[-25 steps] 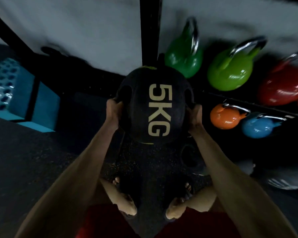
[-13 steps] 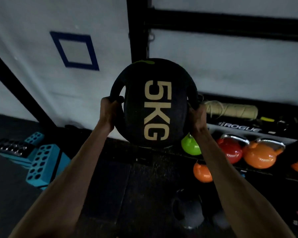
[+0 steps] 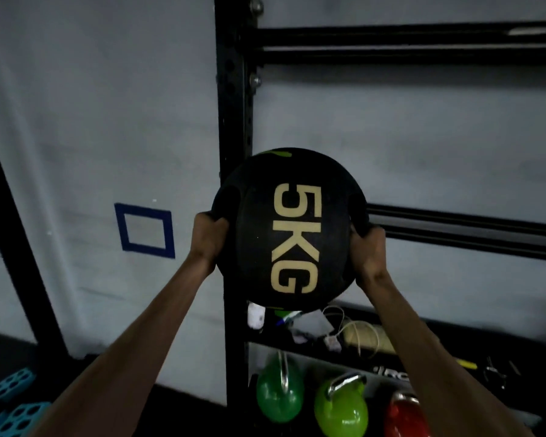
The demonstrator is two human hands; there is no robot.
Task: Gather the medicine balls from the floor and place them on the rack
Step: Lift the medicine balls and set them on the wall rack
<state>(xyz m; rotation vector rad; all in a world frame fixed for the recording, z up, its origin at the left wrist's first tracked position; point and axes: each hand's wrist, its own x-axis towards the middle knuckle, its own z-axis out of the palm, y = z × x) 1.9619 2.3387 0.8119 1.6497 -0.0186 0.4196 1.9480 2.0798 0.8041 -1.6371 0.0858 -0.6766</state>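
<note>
your left hand (image 3: 209, 238) and right hand (image 3: 368, 251) each grip a side handle of the black 5kg medicine ball (image 3: 292, 230), held raised before the black rack (image 3: 234, 121), above the green kettlebells (image 3: 279, 397).

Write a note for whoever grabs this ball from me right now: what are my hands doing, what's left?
Left hand grips the 5KG medicine ball by its left handle; right hand grips the right handle.
Ball is up in the air, in front of the rack upright, beside the middle rails.
Done: ball is lifted.
Left: set it on the rack. No other medicine balls in view.
</note>
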